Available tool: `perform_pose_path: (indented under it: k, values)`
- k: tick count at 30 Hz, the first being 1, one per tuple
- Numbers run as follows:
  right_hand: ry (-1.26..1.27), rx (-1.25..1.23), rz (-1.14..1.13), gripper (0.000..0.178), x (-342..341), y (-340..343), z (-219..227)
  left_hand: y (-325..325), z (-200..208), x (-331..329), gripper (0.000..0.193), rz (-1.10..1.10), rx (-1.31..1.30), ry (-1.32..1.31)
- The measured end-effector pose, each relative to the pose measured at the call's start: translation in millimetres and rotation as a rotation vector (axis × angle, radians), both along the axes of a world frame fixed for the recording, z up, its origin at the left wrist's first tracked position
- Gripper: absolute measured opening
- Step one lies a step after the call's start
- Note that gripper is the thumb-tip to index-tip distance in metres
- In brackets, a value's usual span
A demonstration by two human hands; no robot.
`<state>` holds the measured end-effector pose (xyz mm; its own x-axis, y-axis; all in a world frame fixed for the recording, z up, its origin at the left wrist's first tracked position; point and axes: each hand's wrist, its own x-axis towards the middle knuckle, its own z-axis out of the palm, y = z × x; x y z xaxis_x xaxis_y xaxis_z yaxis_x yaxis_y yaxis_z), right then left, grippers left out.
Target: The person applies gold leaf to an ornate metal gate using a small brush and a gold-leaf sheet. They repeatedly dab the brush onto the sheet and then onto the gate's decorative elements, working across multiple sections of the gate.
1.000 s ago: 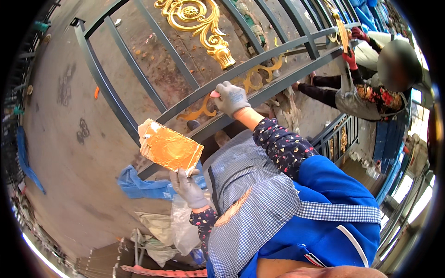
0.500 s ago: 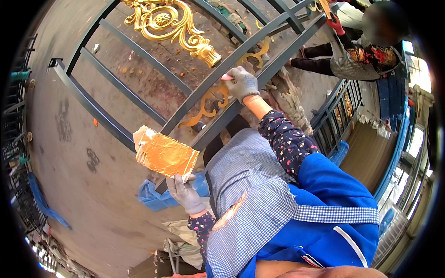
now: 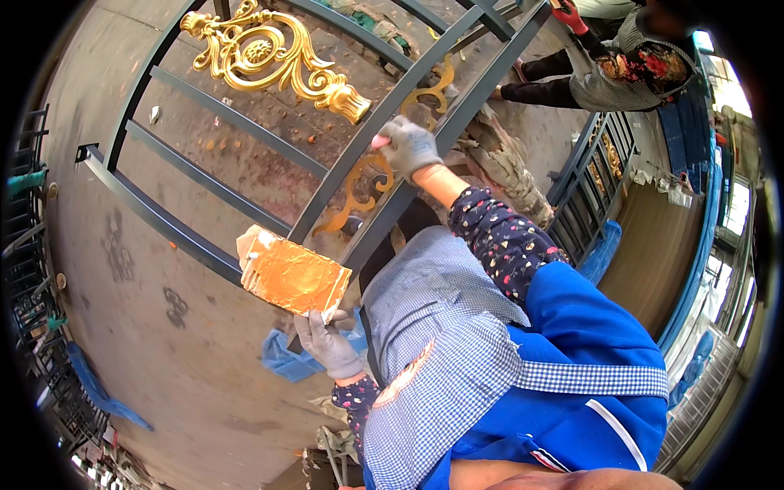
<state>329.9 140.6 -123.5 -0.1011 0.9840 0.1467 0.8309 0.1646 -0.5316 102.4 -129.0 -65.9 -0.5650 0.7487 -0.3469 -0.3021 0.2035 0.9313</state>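
Note:
My left hand [image 3: 328,343], in a grey glove, grips the lower edge of a flat rectangular board [image 3: 296,273] smeared with gold-orange paint. Over the dark grey metal gate frame [image 3: 331,200], my gloved right hand [image 3: 408,147] is closed, a small pink piece [image 3: 380,141] showing at its fingertips; I cannot tell its kind. Right beside this hand, flat scroll ornaments [image 3: 357,196] sit between two parallel bars, coloured dull gold. Beyond them, a raised bright gold scroll casting [image 3: 273,57] is set between the frame's bars.
Another person [image 3: 629,65] with a red glove works at the far right end of the frame. A second railing panel [image 3: 596,175] stands at the right. Blue plastic sheeting [image 3: 294,355] lies below the board, and crumpled grey cloth [image 3: 506,167] lies beyond my right arm.
My right hand has shifted slightly left and down along the bar. The whole view has turned a little; the board stays in my left hand.

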Motion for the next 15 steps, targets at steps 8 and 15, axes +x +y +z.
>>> perform_pose_path:
  k: [8,15]
  values:
    - [-0.06,-0.037,0.115,0.017,-5,-12,4,-3,-6,-5,0.024,-0.053,0.003,-0.014]
    - [-0.078,-0.1,-0.245,0.021,13,13,-2,-3,5,0,0.028,-0.01,-0.023,0.041]
